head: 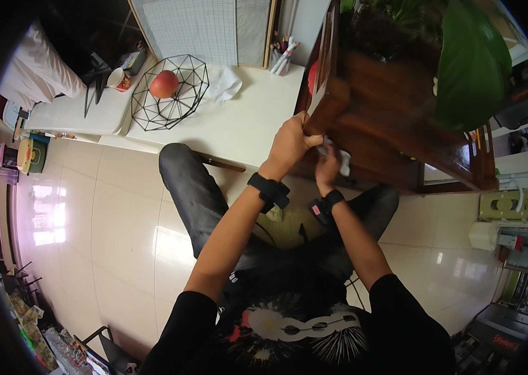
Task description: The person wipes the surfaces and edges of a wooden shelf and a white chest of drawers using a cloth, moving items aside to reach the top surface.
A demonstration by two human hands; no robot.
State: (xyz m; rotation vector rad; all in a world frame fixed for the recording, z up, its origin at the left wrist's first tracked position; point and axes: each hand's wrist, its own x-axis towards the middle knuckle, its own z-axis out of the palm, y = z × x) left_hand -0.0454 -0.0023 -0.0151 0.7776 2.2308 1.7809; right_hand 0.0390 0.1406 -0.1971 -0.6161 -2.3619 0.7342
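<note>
My left hand (288, 144) grips the near end of a brown wooden piece (327, 108), perhaps a drawer or door of the dark wooden cabinet (376, 103); which one I cannot tell. Just below and to the right, my right hand (328, 165) holds a crumpled white cloth or tissue (345, 164) close to the dark wood. That hand is slightly blurred, and its fingertips are partly hidden. Part of a red object (312, 78) shows behind the wooden piece's left edge.
On the white tabletop (254, 112) are a black wire basket (170, 122) with a red fruit (164, 84), a crumpled white tissue (224, 85) and a pen holder (279, 68). A paper cup (119, 80) stands farther left. A large green leaf (472, 65) overhangs the cabinet.
</note>
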